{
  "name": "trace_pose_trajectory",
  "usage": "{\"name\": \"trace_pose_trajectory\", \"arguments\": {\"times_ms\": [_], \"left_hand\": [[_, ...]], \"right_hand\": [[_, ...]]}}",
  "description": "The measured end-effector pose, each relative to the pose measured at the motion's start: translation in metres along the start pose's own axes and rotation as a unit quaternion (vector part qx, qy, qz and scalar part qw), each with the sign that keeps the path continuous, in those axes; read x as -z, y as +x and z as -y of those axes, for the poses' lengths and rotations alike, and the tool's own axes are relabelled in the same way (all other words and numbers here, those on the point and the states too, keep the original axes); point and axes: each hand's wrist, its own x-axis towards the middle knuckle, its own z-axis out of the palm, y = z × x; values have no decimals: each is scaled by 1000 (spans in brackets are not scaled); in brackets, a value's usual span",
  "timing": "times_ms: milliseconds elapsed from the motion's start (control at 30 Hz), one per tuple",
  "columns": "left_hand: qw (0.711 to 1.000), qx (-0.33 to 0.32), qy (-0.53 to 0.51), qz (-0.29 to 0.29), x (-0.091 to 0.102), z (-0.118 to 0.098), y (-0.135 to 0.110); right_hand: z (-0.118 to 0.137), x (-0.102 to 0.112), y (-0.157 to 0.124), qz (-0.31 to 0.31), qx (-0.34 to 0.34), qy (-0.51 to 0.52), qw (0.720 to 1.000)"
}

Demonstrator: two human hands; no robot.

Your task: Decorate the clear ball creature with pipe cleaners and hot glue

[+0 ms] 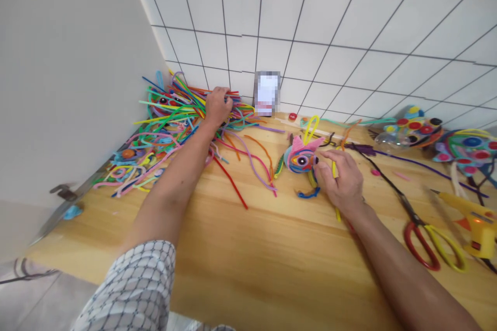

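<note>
My left hand [218,108] reaches into the pile of coloured pipe cleaners [174,124] by the wall, its fingers curled around some strands. My right hand [344,178] is closed, with thumb and forefinger close together. A yellow pipe cleaner [334,169] runs through its grip and shows again below the palm. Right beside those fingertips stands a small round pipe-cleaner figure [301,159] with a black-and-white eye, pink pointed pieces and a yellow loop on top. Whether the fingertips touch it I cannot tell. A curled blue piece [308,194] lies under it.
A phone [267,93] leans on the tiled wall. Scissors [417,222] with red and yellow handles and a yellow glue gun [471,220] lie at the right. Behind them sit decorated pipe-cleaner figures [468,147]. A grey panel [77,88] borders the table's left side.
</note>
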Motion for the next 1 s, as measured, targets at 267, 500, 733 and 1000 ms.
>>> {"name": "trace_pose_trajectory", "arguments": {"times_ms": [267, 500, 733, 1000], "left_hand": [[997, -48, 21, 57, 12, -17, -6], [995, -80, 37, 51, 37, -43, -22], [978, -204, 7, 41, 60, -88, -69], [908, -406, -21, 100, 85, -151, -160]], "right_hand": [[-1, -3, 2, -4, 6, -9, 1000], [4, -2, 9, -18, 7, -10, 1000], [41, 25, 35, -33, 38, 18, 999], [95, 23, 29, 121, 44, 9, 992]]}}
